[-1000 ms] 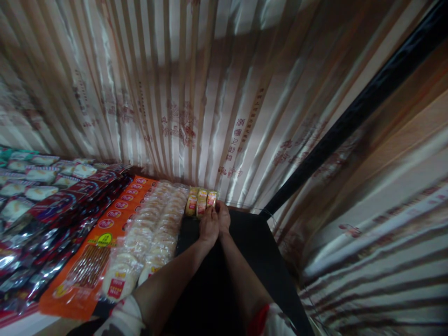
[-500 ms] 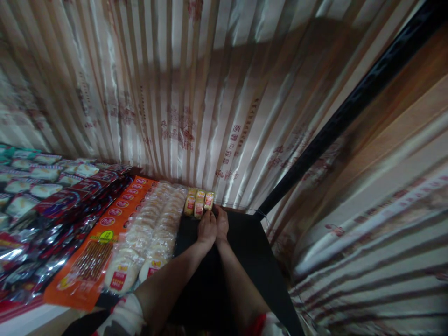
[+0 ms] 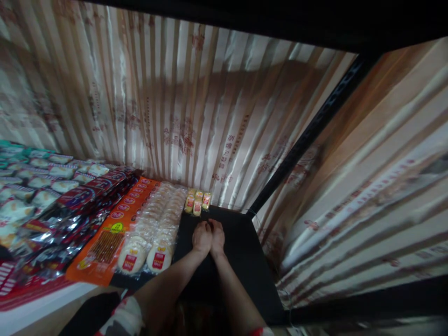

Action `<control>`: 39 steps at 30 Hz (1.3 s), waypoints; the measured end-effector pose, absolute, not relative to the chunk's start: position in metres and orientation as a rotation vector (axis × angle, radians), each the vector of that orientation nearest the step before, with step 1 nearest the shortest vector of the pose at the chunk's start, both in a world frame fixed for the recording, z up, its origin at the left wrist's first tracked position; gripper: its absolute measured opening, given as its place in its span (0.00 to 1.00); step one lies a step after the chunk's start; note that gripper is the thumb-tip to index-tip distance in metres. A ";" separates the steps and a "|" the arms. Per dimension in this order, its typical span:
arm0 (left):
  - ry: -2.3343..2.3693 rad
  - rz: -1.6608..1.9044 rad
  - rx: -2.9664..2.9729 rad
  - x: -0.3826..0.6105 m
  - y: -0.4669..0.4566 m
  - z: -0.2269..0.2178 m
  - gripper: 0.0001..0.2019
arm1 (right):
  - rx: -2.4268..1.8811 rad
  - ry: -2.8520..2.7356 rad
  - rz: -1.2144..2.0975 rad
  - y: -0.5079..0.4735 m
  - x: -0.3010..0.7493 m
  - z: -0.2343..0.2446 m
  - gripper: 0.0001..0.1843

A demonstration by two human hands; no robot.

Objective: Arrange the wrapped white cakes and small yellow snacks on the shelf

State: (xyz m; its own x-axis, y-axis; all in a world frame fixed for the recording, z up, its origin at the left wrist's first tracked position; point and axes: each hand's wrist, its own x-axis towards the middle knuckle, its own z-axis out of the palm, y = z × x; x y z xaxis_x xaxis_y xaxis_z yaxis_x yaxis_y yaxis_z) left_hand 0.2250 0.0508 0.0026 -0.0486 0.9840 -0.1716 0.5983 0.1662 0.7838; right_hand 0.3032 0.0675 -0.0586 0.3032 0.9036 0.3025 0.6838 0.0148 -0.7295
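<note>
Side by side and touching, my left hand (image 3: 202, 237) and my right hand (image 3: 217, 237) are over the black shelf board (image 3: 241, 261). The fingers of both are curled inward and closed; whatever may be between them is hidden from above. Just beyond the fingertips, against the curtain, stands a small group of yellow-wrapped snack packs (image 3: 198, 202) with red labels. To the left of my hands lie two rows of round white crackers (image 3: 159, 254) in clear wrappers, overlapping along the shelf.
Farther left are an orange snack packet (image 3: 100, 256) with brown sticks, dark red shiny packets (image 3: 77, 214) and white-and-green packets (image 3: 45, 172). A pleated, printed curtain (image 3: 196, 116) hangs behind. A black metal post (image 3: 297, 151) rises at the back right corner.
Both hands have drawn back toward me, away from the yellow packs, staying together. The camera view has tilted, and a dark upper frame now shows along the top.
</note>
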 end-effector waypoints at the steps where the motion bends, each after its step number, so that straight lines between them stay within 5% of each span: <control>1: 1.734 0.688 1.544 0.223 0.047 0.001 0.16 | -1.739 -1.461 0.324 0.062 0.302 -0.056 0.17; 39: 1.624 0.764 1.899 0.156 -0.106 -0.035 0.11 | -1.715 -1.649 0.305 -0.116 0.250 -0.052 0.16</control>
